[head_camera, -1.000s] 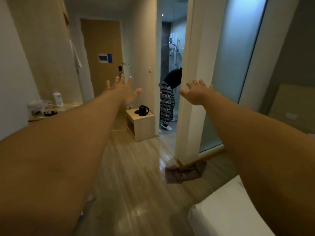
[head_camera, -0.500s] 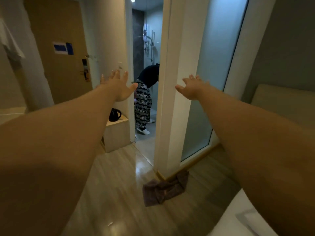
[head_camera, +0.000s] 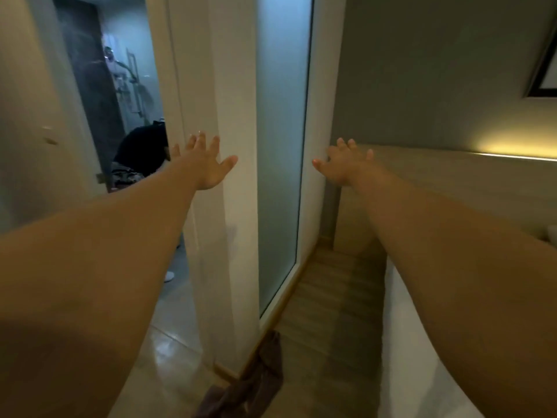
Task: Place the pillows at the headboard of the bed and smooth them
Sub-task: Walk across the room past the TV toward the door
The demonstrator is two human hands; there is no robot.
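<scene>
My two arms reach out in front of me, and both hold nothing. The wood headboard (head_camera: 470, 188) runs along the grey wall on my right, with a yellow strip of light (head_camera: 518, 156) glowing on top of it. The white bed (head_camera: 422, 366) shows under my right arm, at the bottom right. I cannot see any pillows for sure; a small pale bit sits at the far right edge, but I cannot tell what it is. A tall frosted glass panel (head_camera: 280, 164) stands between my arms, in a white frame. Past my left arm is a bathroom door, and a person (head_camera: 141, 152) in dark clothes bends over in there. A dark cloth (head_camera: 253, 387) lies bunched on the floor by the corner post. My left hand (head_camera: 208, 167) has its fingers spread wide. My right hand (head_camera: 343, 167) has its fingers spread wide too.
</scene>
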